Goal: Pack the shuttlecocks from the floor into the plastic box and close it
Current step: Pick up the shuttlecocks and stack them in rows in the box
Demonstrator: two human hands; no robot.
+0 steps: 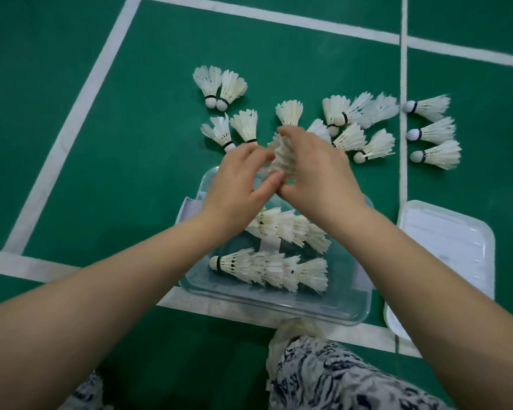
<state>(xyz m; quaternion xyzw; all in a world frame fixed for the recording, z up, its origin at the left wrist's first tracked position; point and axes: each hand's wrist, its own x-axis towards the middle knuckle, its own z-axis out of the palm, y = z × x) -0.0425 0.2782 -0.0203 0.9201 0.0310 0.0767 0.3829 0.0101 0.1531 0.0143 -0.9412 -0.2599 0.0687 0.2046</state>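
Nearest, patterned cloth (323, 377) over the person's knees is cut off by the lower edge. Just beyond it the clear plastic box (279, 310) stands open on the green floor (148, 119), with two nested rows of shuttlecocks (273, 269) lying inside and its white lid (444, 250) flat just to the right. Over the box's far end, hiding that rim, the left hand (237, 184) and right hand (317, 173) both curl their fingers round one short nested stack (283, 159) whose corks cannot be seen, and farther off loose shuttlecocks (436, 131) lie scattered on both sides of a white court line (403, 69), a few partly behind the hands.
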